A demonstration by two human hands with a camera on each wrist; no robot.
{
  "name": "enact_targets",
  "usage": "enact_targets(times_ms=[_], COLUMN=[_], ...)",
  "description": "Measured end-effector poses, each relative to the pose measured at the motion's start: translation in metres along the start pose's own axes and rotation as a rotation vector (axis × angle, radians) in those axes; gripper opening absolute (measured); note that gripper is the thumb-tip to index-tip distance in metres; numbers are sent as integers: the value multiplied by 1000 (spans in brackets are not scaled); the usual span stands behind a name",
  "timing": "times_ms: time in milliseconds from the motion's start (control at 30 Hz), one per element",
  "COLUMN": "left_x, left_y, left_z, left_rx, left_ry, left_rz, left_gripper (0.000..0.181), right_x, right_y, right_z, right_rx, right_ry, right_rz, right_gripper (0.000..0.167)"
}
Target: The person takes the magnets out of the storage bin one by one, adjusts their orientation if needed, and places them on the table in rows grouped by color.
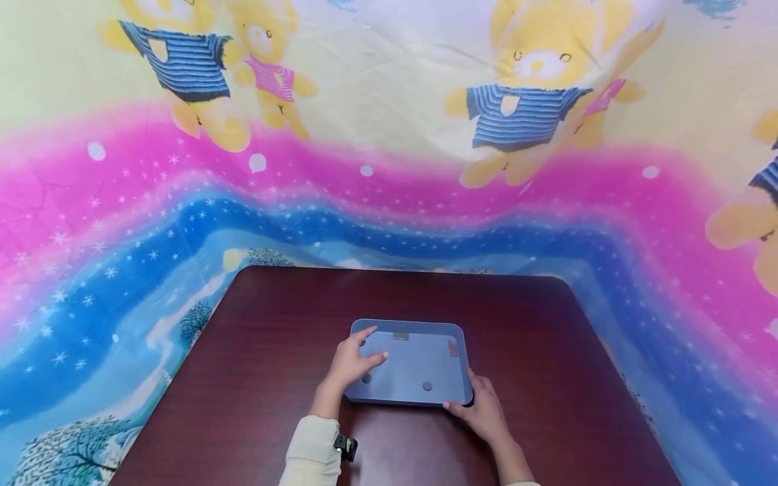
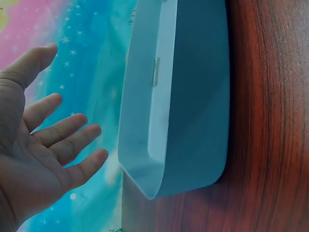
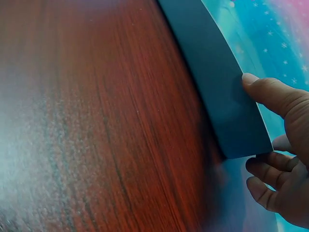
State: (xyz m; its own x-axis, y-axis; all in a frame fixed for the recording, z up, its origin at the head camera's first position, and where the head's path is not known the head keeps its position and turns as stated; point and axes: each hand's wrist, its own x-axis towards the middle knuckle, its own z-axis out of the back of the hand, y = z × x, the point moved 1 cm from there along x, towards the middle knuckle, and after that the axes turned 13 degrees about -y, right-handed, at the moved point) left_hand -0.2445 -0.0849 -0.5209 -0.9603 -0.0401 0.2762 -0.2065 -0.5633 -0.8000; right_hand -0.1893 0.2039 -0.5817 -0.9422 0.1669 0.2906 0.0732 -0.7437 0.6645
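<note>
Head view: left hand [image 1: 354, 361] spreads wide, empty; right hand [image 1: 484, 409] grips the blue tray [image 1: 413, 363] by a corner.

Fingers [image 2: 73, 145] spread beside blue tray [image 2: 198, 96] on brown table [image 2: 275, 125]; small strip [image 2: 156, 72] inside tray.

Head view: left hand [image 1: 351, 359] hides part of the tray [image 1: 401, 364]. Disc [image 1: 427, 386] near right hand [image 1: 485, 410] and flat piece [image 1: 400, 335] beyond the left hand: too small to identify. Desk [image 1: 419, 445] cut off on the near side of both hands; right sleeve [image 1: 524, 484] a mere sliver at the edge. Left wrist view: tray runs off the top. Right wrist view: outer wall hides the tray's interior; right hand cropped.
</note>
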Motion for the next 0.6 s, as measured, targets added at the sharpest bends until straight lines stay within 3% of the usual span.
enact_targets(times_ms=[267,600], left_x=[11,25], left_y=[-3,4], left_z=[-8,-22], left_rx=[-4,135], left_ry=[27,58], left_rz=[35,16], left_gripper=[62,66], right_x=[1,4], right_y=[-2,5], right_z=[1,3], right_rx=[-17,-2], right_ry=[21,70], right_rz=[-59,-110], right_gripper=[95,96])
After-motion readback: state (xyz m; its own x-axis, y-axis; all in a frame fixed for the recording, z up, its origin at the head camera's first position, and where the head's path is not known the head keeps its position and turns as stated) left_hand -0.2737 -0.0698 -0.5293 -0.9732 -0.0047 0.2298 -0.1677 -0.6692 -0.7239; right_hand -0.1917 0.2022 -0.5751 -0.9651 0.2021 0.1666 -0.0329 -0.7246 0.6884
